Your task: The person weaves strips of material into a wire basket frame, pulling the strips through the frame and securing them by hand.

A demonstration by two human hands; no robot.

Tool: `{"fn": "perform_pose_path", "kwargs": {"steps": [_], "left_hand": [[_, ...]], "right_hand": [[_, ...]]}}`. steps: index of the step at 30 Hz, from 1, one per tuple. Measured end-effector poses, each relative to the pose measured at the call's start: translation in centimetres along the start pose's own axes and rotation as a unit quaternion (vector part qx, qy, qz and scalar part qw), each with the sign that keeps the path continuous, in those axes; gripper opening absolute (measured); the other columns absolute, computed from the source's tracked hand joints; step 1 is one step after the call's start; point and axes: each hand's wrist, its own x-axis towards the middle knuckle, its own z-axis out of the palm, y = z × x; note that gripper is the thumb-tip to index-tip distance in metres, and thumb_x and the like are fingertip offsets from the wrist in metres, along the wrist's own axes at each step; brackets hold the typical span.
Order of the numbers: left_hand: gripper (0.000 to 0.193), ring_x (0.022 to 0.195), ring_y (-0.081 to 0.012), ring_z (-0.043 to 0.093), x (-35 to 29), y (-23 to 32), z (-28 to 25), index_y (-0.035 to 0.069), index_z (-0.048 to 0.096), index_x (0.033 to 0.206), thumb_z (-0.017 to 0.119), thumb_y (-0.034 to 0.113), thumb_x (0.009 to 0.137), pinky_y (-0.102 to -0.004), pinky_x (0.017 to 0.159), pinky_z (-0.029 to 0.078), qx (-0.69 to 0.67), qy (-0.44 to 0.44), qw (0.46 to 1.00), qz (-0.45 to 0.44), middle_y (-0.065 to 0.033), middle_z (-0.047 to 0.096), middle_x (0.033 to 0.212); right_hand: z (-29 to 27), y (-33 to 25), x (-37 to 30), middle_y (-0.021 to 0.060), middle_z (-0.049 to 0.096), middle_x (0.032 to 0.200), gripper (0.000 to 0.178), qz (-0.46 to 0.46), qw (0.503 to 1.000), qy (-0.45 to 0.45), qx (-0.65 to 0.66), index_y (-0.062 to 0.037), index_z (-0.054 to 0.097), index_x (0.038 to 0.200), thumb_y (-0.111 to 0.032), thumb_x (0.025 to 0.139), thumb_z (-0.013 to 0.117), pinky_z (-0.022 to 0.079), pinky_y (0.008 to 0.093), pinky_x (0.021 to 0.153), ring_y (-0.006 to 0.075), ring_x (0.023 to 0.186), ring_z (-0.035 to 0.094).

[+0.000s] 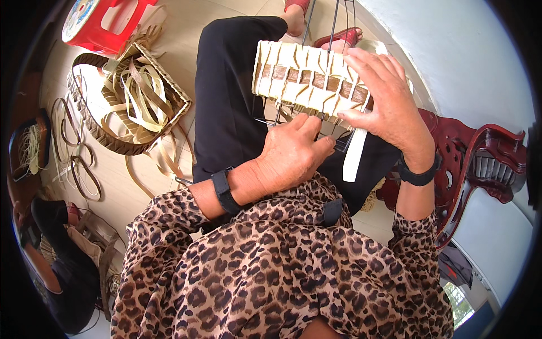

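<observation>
Right hand (389, 101) grips woven panel (299, 88) at 3 o'clock; left hand (296, 148) curled, hold unclear. Thumb (355, 118) slip could loosen white strip (354, 158).

The woven piece (307, 59) is cream with a brown band (305, 77); its wire frame (342, 146) is black and the strip (354, 155) white. Black and brown leopard spots pattern the tan blouse (254, 277). The trousers (226, 85) are black, the stool (96, 38) red, the carved chair (447, 138) maroon.
</observation>
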Motion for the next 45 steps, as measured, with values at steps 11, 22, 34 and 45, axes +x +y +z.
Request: {"fn": "perform_pose_path", "kwargs": {"steps": [11, 22, 34, 45], "left_hand": [[0.081, 0.116, -0.0344, 0.041, 4.9, -5.4, -4.0, 0.005, 0.038, 0.130, 0.076, 0.029, 0.063, -0.0408, 0.095, 0.034, 0.028, 0.035, 0.999, 0.009, -0.0163, 0.045, 0.123], [0.089, 0.118, -0.0349, 0.040, 7.0, -8.5, -2.7, -0.001, 0.035, 0.130, 0.068, 0.049, 0.065, -0.0437, 0.100, 0.030, -0.009, -0.088, 0.993, 0.083, -0.0194, 0.045, 0.125], [0.088, 0.111, -0.0332, 0.042, 6.6, -9.4, -2.7, -0.002, 0.036, 0.127, 0.067, 0.054, 0.066, -0.0417, 0.095, 0.034, -0.026, -0.072, 0.994, 0.081, -0.0181, 0.045, 0.119], [0.094, 0.125, -0.0370, 0.033, 6.5, -10.6, -3.9, 0.005, 0.028, 0.135, 0.072, 0.050, 0.065, -0.0404, 0.102, 0.032, -0.007, -0.182, 0.983, 0.009, -0.0236, 0.033, 0.134]], "right_hand": [[0.3, 0.6, -0.5, 0.0163, 0.052, 0.114, 0.061, -0.003, 0.998, 0.035, 0.047, 0.0018, 0.049, 0.113, -0.021, 0.061, 0.071, 0.036, 0.0394, 0.097, 0.0320, 0.108, 0.047], [-0.5, 1.0, -1.3, 0.0160, 0.050, 0.121, 0.070, 0.020, 0.997, -0.002, 0.080, -0.0009, 0.046, 0.122, -0.018, 0.059, 0.073, 0.034, 0.0387, 0.100, 0.0323, 0.113, 0.045], [0.2, 1.6, -1.6, 0.0118, 0.059, 0.099, 0.040, 0.042, 0.974, 0.199, 0.095, -0.0018, 0.057, 0.106, -0.022, 0.074, 0.068, 0.041, 0.0345, 0.088, 0.0270, 0.099, 0.054], [4.9, -4.6, -4.9, 0.0019, 0.051, 0.054, 0.025, 0.381, 0.811, 0.193, 0.400, 0.0013, 0.057, 0.072, -0.020, 0.082, 0.064, 0.037, 0.0225, 0.047, 0.0049, 0.051, 0.042]]}}
